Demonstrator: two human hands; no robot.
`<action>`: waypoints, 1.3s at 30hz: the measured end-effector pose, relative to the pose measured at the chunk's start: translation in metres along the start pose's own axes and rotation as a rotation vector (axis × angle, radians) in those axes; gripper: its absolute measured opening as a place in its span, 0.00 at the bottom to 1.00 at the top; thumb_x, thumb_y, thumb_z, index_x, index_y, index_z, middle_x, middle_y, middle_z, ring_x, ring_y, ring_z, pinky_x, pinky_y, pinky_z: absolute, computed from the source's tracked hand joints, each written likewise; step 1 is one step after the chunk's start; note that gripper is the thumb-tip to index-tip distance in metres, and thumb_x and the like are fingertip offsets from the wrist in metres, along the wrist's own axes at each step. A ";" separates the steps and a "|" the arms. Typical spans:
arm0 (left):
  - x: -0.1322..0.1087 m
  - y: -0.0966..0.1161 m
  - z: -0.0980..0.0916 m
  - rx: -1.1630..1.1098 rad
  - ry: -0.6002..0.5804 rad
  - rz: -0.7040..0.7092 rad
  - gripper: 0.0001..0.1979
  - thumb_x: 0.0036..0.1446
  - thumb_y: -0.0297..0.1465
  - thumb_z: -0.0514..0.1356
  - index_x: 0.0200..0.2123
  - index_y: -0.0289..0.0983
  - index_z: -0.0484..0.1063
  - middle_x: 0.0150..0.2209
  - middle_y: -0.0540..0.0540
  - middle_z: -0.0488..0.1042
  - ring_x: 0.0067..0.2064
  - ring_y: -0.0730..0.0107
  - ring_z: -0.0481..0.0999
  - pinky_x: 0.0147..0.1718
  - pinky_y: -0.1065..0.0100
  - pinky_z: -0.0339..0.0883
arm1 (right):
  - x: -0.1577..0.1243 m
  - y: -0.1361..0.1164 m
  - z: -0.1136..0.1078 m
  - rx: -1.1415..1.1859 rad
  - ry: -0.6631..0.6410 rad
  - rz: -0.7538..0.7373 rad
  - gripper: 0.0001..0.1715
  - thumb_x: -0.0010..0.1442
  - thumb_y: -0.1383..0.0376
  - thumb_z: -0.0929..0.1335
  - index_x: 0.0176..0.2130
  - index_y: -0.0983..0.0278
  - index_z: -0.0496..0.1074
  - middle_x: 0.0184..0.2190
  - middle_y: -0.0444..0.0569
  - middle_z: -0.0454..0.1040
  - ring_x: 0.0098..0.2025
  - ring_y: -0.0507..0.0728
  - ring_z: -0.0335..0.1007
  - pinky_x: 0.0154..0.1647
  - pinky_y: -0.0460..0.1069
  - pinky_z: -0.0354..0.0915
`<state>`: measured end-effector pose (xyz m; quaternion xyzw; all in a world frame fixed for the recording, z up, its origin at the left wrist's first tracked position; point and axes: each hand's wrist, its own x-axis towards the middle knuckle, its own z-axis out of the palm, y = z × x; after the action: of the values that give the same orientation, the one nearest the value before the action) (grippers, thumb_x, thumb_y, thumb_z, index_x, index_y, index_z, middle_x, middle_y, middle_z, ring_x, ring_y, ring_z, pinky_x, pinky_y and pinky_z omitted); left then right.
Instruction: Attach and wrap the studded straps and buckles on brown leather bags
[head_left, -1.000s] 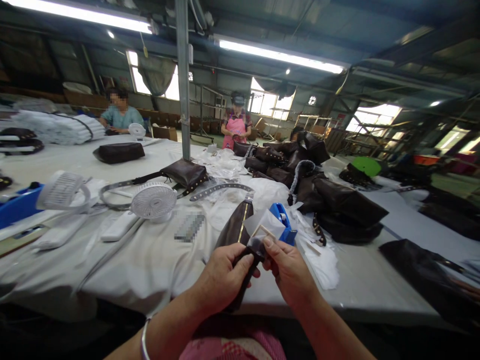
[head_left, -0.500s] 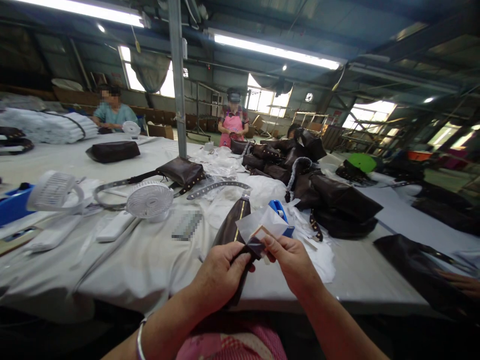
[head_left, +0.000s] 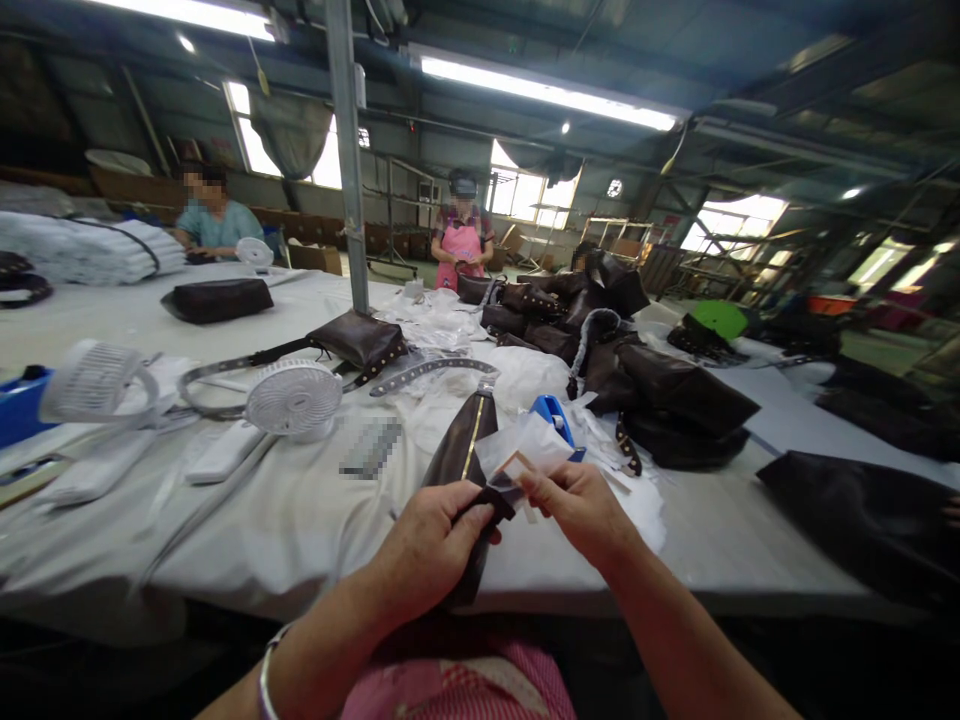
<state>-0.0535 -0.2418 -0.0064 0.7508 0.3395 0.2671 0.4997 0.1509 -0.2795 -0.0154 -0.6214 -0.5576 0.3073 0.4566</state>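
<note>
My left hand (head_left: 427, 550) is closed around the near end of a dark brown leather bag piece (head_left: 459, 452) with a gold zip line, which lies across the white table edge. My right hand (head_left: 576, 505) pinches a small clear plastic packet (head_left: 525, 448) with a tan card inside, held against the dark tab at the bag's end. Both hands meet just above the table's front edge. A blue tape dispenser (head_left: 551, 413) sits right behind the packet.
A pile of dark brown bags (head_left: 660, 400) fills the right of the white table (head_left: 285, 520). Two small white fans (head_left: 294, 400) and a studded strap lie left. A steel post (head_left: 346, 160) rises mid-table. Two people work at the far side.
My hands and the packet have drifted slightly up and left in view as the head camera tilted; the grip on the bag piece and packet stays the same.
</note>
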 end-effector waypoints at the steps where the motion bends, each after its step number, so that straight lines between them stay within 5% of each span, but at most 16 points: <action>1: 0.000 0.000 0.000 0.000 -0.001 0.002 0.14 0.63 0.36 0.54 0.29 0.37 0.74 0.26 0.49 0.75 0.26 0.71 0.69 0.26 0.73 0.59 | 0.000 0.000 0.001 0.004 0.026 0.007 0.24 0.56 0.49 0.70 0.23 0.65 0.79 0.16 0.45 0.69 0.21 0.51 0.60 0.22 0.47 0.52; 11: 0.000 -0.006 0.001 0.036 0.036 -0.012 0.16 0.64 0.38 0.52 0.29 0.38 0.73 0.25 0.50 0.74 0.27 0.71 0.70 0.26 0.72 0.59 | 0.002 0.000 0.002 0.221 -0.021 -0.006 0.13 0.49 0.53 0.75 0.28 0.61 0.82 0.21 0.45 0.76 0.25 0.54 0.65 0.25 0.47 0.57; 16: 0.000 -0.004 0.001 0.032 0.025 -0.005 0.16 0.64 0.38 0.52 0.29 0.38 0.74 0.26 0.50 0.74 0.27 0.71 0.70 0.26 0.72 0.59 | 0.003 -0.001 0.001 0.153 -0.030 0.057 0.17 0.50 0.52 0.75 0.26 0.63 0.81 0.19 0.43 0.72 0.23 0.51 0.60 0.24 0.47 0.53; 26: 0.000 -0.004 0.002 -0.028 0.023 0.017 0.15 0.65 0.37 0.52 0.32 0.38 0.75 0.26 0.51 0.74 0.26 0.72 0.69 0.27 0.72 0.60 | 0.002 -0.002 0.018 0.429 -0.147 0.084 0.21 0.51 0.50 0.74 0.23 0.65 0.73 0.19 0.42 0.66 0.22 0.49 0.55 0.24 0.46 0.52; 39: 0.000 -0.012 0.007 0.083 0.124 0.129 0.11 0.65 0.33 0.53 0.35 0.39 0.75 0.30 0.52 0.76 0.32 0.72 0.73 0.33 0.73 0.62 | -0.001 0.003 0.014 0.376 -0.140 0.186 0.23 0.49 0.48 0.74 0.24 0.66 0.76 0.19 0.44 0.70 0.20 0.48 0.54 0.22 0.47 0.46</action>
<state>-0.0518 -0.2423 -0.0204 0.7731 0.3315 0.3306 0.4280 0.1398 -0.2775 -0.0238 -0.5512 -0.4611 0.4892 0.4942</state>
